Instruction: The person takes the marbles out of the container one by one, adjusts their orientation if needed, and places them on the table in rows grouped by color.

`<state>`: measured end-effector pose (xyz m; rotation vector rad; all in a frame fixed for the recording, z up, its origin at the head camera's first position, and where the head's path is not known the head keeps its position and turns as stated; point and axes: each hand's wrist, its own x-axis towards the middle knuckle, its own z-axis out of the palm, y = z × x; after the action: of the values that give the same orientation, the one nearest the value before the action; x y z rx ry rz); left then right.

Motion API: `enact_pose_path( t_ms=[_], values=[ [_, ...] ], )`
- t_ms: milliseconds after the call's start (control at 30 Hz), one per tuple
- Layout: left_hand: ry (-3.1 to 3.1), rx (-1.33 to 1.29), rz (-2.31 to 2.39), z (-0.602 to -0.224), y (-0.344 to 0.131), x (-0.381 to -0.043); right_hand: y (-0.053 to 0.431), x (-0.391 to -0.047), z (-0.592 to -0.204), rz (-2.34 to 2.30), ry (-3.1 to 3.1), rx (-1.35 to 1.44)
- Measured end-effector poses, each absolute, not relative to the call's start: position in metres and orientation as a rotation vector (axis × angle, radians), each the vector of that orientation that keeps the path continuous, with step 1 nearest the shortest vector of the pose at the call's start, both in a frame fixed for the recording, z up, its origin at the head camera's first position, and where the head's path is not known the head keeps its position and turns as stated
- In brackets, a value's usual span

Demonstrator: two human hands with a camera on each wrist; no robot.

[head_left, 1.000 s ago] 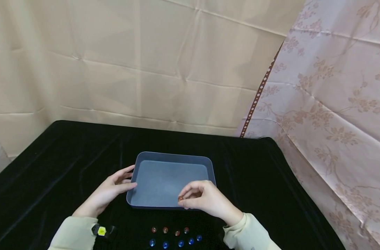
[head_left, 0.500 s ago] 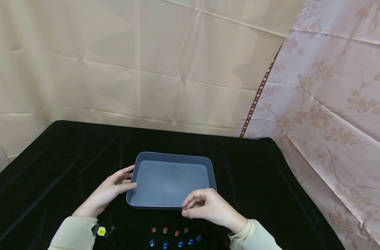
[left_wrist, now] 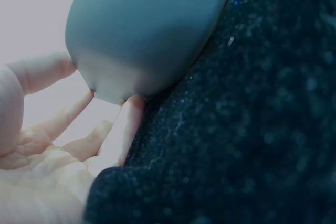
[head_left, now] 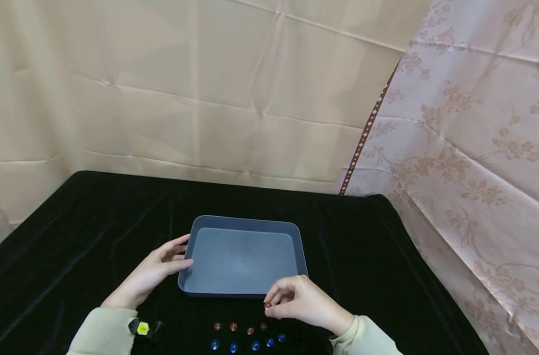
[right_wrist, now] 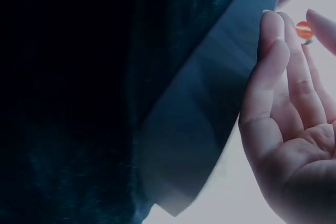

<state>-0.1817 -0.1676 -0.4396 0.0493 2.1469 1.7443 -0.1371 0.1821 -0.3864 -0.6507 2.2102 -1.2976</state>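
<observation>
A blue-grey rectangular tray lies on the black cloth. At its left side my left hand grips the rim, thumb over the edge and fingertips against the outer wall. Between thumb and fingertip, my right hand pinches a clear marble with orange-red in it, just in front of the tray's near right edge. In the right wrist view the pinched marble shows beside the tray. Nearer me lie a row of reddish marbles and a row of blue marbles, several in each.
Black velvety cloth covers the table. Behind it hangs a cream curtain, with a pink floral curtain at the right. A dark strap with a yellow-faced device sits at the left wrist.
My right hand has moved back from over the tray's near edge toward me and slightly right, with the marble still pinched. The left hand and tray stay nearly still.
</observation>
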Motion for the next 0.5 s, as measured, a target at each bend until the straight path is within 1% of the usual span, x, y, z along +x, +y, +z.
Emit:
enact_pose_path(
  t_ms=[500],
  values=[
    [2.154,0.067,1.744,-0.440,-0.168,-0.181,0.194,-0.134,-0.404,-1.221,2.250,-0.629]
  ],
)
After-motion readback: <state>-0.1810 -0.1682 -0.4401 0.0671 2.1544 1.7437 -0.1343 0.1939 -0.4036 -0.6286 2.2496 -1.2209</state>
